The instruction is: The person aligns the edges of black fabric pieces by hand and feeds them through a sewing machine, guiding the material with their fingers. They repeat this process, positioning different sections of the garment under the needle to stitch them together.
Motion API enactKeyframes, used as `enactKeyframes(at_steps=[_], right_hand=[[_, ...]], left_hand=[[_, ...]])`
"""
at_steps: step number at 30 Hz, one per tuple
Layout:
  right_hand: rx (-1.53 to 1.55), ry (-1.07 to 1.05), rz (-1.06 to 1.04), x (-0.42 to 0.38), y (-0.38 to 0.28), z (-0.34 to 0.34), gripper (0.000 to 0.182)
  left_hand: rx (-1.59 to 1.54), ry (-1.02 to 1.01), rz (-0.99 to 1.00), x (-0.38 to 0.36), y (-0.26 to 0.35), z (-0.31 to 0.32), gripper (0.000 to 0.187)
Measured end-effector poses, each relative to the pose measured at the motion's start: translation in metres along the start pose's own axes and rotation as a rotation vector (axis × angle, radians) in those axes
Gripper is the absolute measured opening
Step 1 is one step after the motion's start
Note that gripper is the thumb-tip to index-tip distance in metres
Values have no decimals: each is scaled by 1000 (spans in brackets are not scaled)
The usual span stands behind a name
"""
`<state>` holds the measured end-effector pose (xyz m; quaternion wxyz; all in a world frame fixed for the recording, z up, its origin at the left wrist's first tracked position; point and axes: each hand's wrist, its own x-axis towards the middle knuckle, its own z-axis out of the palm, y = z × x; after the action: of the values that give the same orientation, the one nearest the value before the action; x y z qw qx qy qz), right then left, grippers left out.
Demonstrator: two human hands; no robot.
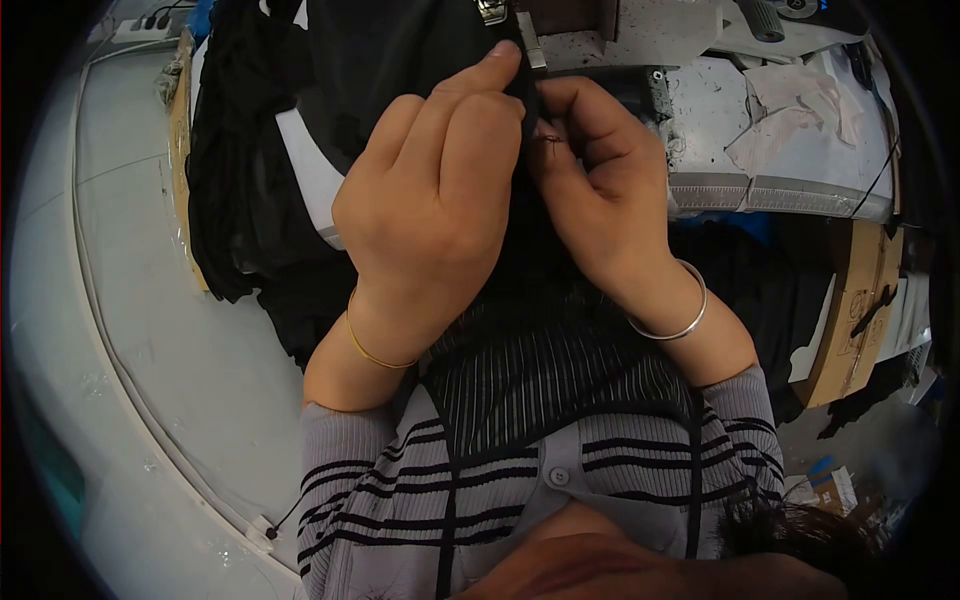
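Observation:
Black fabric (390, 45) lies under and ahead of both hands, its right edge running up near a metal machine part (492, 10). My left hand (430, 185) is closed on this black fabric, knuckles up, thumb side towards the right edge. Just to its right, my right hand (610, 185) is closed, thumb and forefinger pinched at the fabric's edge. A thin dark thread-like strand shows by the right thumb. The exact grip of the fingertips is partly hidden.
A white work surface (700, 110) dotted with dark lint carries a measuring ruler (790, 194) along its front edge. Scraps of pale paper (795, 115) lie there. Cardboard (850, 310) stands at right. A cable (120, 360) runs along the floor at left.

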<state>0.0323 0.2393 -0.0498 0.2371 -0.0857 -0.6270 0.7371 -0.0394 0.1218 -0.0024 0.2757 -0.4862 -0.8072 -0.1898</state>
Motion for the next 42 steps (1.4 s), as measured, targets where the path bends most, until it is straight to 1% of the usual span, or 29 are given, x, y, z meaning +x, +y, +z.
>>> enactKeyframes(at_steps=[1,2,5,7,8,9,11,13,14,16,18,19,21,22,25,26,28,30,33,37,38,42], right_hand=[[0,2,-5,3,0,1,11],[19,8,34,0,-2,3,9],[22,-11,87,-2,-1,0,8],[9,-39,112,-4,3,-3,10],[-17,-46,47,-5,6,-5,10],[-39,-50,-19,-5,9,-7,10],[-31,-53,11,-5,4,-9,10],[-22,-65,34,-5,4,-9,9],[2,-58,48,-6,6,-8,11],[24,-47,64,-8,4,-7,13],[-93,-153,103,-8,-5,-9,17],[-94,-150,97,-9,-5,-6,17],[-67,-66,56,-10,-2,-3,18],[-70,-60,57,-10,-1,-4,18],[13,-64,100,-13,0,-3,19],[48,-61,105,-15,0,-2,19],[75,-65,109,-16,0,-5,19],[52,-156,139,-17,-1,-11,23],[40,-189,152,-16,-9,-13,25],[81,-172,185,-19,-5,-14,27],[107,-157,165,-18,-3,-14,27],[148,-157,133,-4,-1,-13,27]], left_hand=[[7,35,18,0,-5,5,12],[14,70,36,1,-10,10,14],[-113,135,55,-1,-20,15,16],[-55,151,-9,-13,-23,2,19],[-35,155,-31,-20,-25,-4,21],[10,192,-129,-33,-27,-8,25],[56,221,-228,-48,-21,-18,29],[-298,68,-608,-54,-12,-27,18],[-294,69,-608,-51,-12,-30,18],[-723,171,-797,-37,-14,-41,11],[-584,126,-630,7,-46,-54,5],[-291,85,-230,32,-67,-56,4],[2,43,169,45,-67,-55,7],[-10,-26,235,40,-53,-53,14],[-37,-77,312,9,-46,-38,26],[-20,-13,238,-1,-38,-38,25],[-2,58,156,-6,-23,-35,25],[9,25,123,-6,-11,-34,26],[-21,24,119,-8,-13,-30,28],[-51,29,142,-9,-1,-16,28],[-50,49,107,-9,4,-6,26],[-50,82,50,-4,2,-1,26]])
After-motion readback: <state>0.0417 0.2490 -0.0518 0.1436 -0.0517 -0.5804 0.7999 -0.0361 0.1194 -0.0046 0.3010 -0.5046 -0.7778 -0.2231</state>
